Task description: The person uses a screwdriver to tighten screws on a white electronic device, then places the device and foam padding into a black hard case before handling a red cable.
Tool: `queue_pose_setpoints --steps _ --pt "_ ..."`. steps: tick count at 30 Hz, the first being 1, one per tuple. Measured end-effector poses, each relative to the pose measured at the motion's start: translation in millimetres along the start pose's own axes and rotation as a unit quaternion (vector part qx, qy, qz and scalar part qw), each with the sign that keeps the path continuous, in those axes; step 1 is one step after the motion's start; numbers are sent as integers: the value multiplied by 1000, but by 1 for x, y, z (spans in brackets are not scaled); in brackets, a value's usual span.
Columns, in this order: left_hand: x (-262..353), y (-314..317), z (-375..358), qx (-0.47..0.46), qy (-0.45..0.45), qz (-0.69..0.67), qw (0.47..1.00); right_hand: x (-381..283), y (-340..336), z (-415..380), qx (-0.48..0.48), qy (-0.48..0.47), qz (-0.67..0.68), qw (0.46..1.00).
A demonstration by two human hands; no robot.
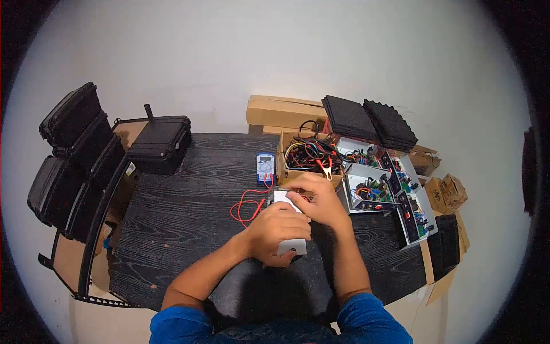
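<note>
Both hands are on a small white box-shaped case (293,246) at the middle of the table's near side. My left hand (279,230) wraps round its near part, fingers curled over the top. My right hand (316,199) grips its far end, with the thumb lying along the upper face. Much of the case is hidden under the fingers, and a dark round part shows at its near end. Just beyond stands a blue and white multimeter (265,167). Its red test leads (241,202) loop on the table to the left of my hands.
A cardboard box (310,175) full of cables and clips stands behind my hands. To the right are several open white cases (366,188) with circuit boards inside. Black foam sheets (350,121) lie behind them. Black hard cases (161,143) stand at the left of the dark table (189,212).
</note>
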State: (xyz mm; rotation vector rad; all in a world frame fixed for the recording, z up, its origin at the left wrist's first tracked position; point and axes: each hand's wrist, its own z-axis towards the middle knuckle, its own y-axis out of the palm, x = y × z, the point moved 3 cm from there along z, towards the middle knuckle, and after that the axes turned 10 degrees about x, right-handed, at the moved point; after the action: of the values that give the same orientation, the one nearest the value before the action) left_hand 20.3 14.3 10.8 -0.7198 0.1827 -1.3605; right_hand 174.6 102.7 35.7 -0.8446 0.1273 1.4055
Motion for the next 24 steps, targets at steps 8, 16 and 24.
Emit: queue_pose_setpoints --steps 8,16,24 --pt "-2 3 -2 8 5 11 1000 -4 1 0 18 1 -22 1000" --pt "0 0 0 0 6 4 1000 2 0 -5 30 56 -27 998" --pt "1 -2 1 0 6 4 1000 60 -39 -54 19 168 -263 950"
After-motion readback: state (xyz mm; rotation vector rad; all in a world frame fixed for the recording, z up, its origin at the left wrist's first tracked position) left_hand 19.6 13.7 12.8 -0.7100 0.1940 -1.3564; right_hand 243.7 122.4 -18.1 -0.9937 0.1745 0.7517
